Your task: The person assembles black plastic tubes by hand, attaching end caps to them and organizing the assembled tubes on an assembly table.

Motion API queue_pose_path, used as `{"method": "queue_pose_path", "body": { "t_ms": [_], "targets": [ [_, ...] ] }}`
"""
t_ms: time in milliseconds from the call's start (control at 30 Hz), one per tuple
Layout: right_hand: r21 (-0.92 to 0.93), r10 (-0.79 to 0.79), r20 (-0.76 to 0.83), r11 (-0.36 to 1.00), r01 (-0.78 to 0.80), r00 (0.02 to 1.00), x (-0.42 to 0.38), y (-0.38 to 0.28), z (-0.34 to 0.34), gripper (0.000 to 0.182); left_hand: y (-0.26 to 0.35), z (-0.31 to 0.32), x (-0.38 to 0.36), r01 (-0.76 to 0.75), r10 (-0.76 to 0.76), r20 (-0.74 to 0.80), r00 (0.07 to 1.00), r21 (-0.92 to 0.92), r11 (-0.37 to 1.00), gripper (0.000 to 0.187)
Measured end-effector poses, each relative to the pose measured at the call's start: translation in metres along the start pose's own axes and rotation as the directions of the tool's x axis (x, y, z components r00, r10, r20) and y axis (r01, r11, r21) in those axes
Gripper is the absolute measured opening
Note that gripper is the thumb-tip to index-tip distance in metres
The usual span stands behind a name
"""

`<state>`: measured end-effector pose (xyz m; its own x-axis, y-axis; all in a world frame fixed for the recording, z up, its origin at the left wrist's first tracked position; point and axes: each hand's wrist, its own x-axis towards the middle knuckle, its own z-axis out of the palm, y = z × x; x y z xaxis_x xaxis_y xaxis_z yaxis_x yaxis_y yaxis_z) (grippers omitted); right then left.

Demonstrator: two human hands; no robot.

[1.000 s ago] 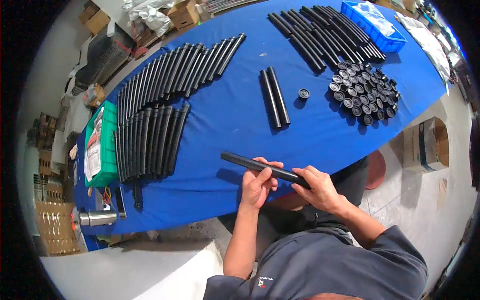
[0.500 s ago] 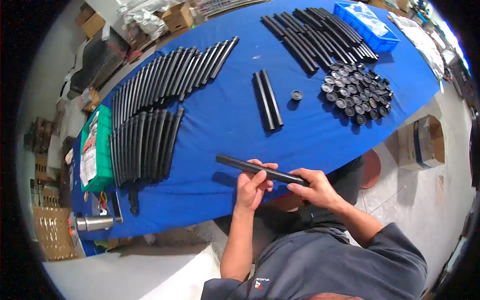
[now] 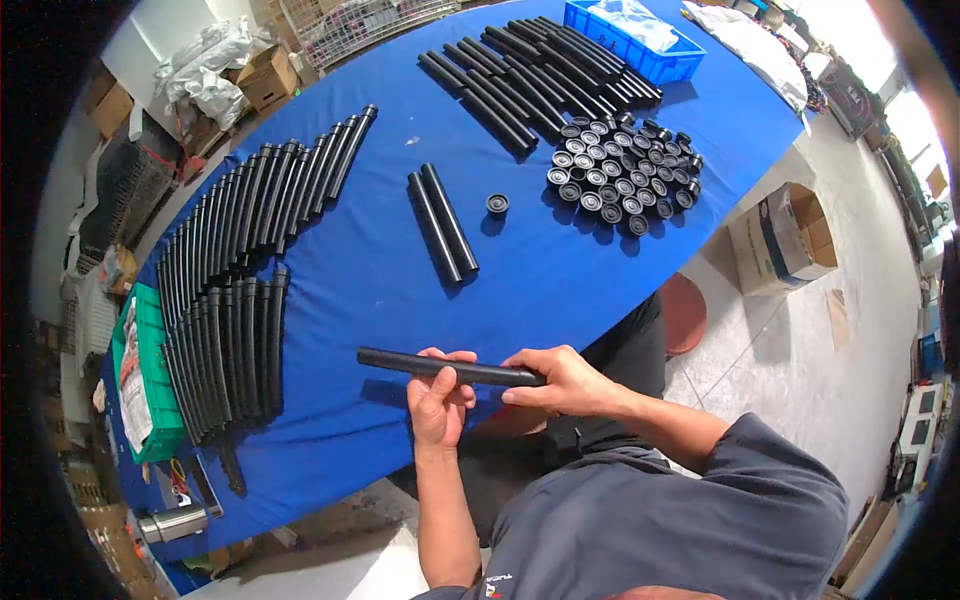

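A black tube lies across both my hands above the near edge of the blue-covered table. My left hand is wrapped round its middle, palm up with the thumb on top. The right-hand end sits inside my right hand, whose fingers close over it and hide the tip. Beyond my hands, two black tubes lie side by side on the cloth. A single round black cap rests to their right.
Many capped tubes lie in rows at left, beside a green crate. Loose tubes and a cluster of round caps lie at the far right, near a blue bin. A metal flask is at the near left corner.
The view has turned, so the table's contents appear shifted left. Both hands keep hold of the same tube, with little visible change in grip.
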<state>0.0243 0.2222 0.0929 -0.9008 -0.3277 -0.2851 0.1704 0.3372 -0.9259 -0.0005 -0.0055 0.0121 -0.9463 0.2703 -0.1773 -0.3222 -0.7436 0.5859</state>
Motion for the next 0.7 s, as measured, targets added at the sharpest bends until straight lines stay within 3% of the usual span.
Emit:
{"method": "queue_pose_path", "body": {
  "t_ms": [33,133,167,267,300,333,400,467,533,600,667,700],
  "targets": [
    [0.130,0.171,0.106,0.974,-0.184,0.980,0.000,-0.008,-0.003,0.035,0.001,-0.002,0.000,-0.001,-0.001,0.031,1.000,0.048,0.999,0.029],
    [-0.075,-0.142,-0.070,0.988,0.137,0.987,0.002,0.013,0.003,0.038,0.001,0.007,-0.002,0.005,-0.004,-0.022,1.000,0.054,0.999,0.028],
    [-0.292,-0.385,-0.132,0.896,0.335,0.914,0.006,0.028,0.008,0.041,0.000,0.005,0.001,0.009,-0.009,-0.015,1.000,0.036,0.999,0.029],
    [-0.295,-0.420,-0.130,0.881,0.370,0.898,0.006,0.026,0.011,0.043,0.001,0.000,0.000,0.007,-0.007,-0.003,1.000,-0.017,1.000,0.027],
    [-0.156,-0.323,-0.087,0.939,0.308,0.942,0.005,0.022,0.009,0.043,0.001,-0.001,0.000,0.000,0.001,0.014,1.000,-0.020,1.000,0.027],
    [-0.001,-0.121,-0.029,0.993,0.121,0.992,0.005,0.018,0.005,0.043,0.001,-0.001,0.000,-0.003,0.003,0.012,1.000,0.004,1.000,0.028],
    [0.254,0.260,0.176,0.920,-0.299,0.950,0.003,0.008,-0.003,0.044,-0.001,-0.001,0.000,-0.004,0.004,0.003,1.000,0.049,0.999,0.029],
    [-0.038,-0.088,-0.055,0.996,0.086,0.995,0.004,0.020,0.005,0.044,0.001,0.002,0.000,0.013,-0.012,-0.026,1.000,0.034,0.999,0.029],
    [-0.371,-0.504,-0.170,0.829,0.419,0.847,0.010,0.030,0.012,0.043,-0.001,0.000,0.002,0.017,-0.017,-0.023,1.000,0.016,1.000,0.029],
    [-0.167,-0.243,-0.105,0.960,0.224,0.964,0.005,0.023,0.006,0.039,-0.001,-0.002,0.001,0.005,-0.005,0.006,1.000,0.009,1.000,0.029],
    [0.023,0.019,0.019,1.000,-0.020,1.000,0.001,0.008,0.001,0.036,0.000,-0.002,0.000,0.002,-0.002,0.005,1.000,0.016,1.000,0.029],
    [-0.108,-0.183,-0.079,0.979,0.174,0.980,0.001,0.014,0.004,0.036,0.000,0.001,-0.001,0.005,-0.004,-0.009,1.000,0.025,1.000,0.029]
  ]
}}
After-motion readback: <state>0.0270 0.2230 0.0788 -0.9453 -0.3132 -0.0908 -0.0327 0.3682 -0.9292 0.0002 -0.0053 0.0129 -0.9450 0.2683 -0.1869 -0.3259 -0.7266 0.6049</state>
